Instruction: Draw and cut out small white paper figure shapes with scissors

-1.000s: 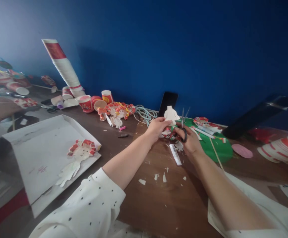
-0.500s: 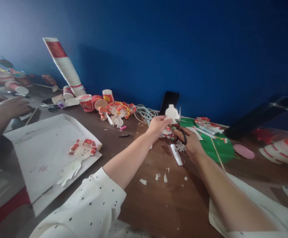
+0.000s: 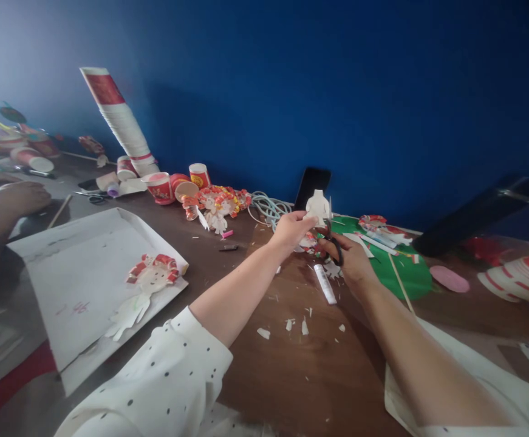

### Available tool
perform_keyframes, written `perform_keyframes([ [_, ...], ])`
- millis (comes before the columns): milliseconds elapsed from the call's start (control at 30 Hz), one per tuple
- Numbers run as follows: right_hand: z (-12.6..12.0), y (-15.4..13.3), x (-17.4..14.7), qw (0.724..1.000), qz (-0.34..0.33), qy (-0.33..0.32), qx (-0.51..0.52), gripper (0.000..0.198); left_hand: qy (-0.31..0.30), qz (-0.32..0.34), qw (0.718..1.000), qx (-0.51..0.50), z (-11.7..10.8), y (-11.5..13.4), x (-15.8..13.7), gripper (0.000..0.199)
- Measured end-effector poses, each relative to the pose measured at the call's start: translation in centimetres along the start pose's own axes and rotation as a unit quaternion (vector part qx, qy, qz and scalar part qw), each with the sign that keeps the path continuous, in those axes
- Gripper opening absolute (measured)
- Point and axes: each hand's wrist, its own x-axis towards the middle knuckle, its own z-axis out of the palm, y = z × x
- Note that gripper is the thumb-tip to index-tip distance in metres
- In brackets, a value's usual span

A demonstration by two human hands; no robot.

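Note:
Between the thumb and fingers of my left hand is a white paper cutout shaped like a small garment, held upright above the table. My right hand grips a pair of black-handled scissors, blades pointing up along the cutout's right edge. Whether the blades touch the paper I cannot tell. Below my hands lie a white glue stick and a partly hidden paper doll with a red and white curled rim. Small paper scraps are strewn over the brown table.
Left, a co-worker's hand rests near a white sheet bearing a paper doll. Behind stand red paper cups, a tall leaning cup stack, a coiled cable and a phone. Green card lies right.
Both hands keep nearly the same place. The cutout has turned or tilted slightly, and the scissors have shifted a little beside it.

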Motion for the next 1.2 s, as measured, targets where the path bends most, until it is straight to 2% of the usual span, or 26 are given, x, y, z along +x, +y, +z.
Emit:
perform_keyframes([
  [533,-0.04,-0.72,-0.32,1.000,0.008,-0.004,-0.026,0.048,-0.006,0.002,1.000,0.003,-0.06,-0.43,0.26,0.021],
  [1200,-0.09,0.04,-0.09,1.000,0.008,0.000,-0.007,0.048,-0.004,0.006,1.000,-0.002,0.01,-0.38,0.29,0.017],
])
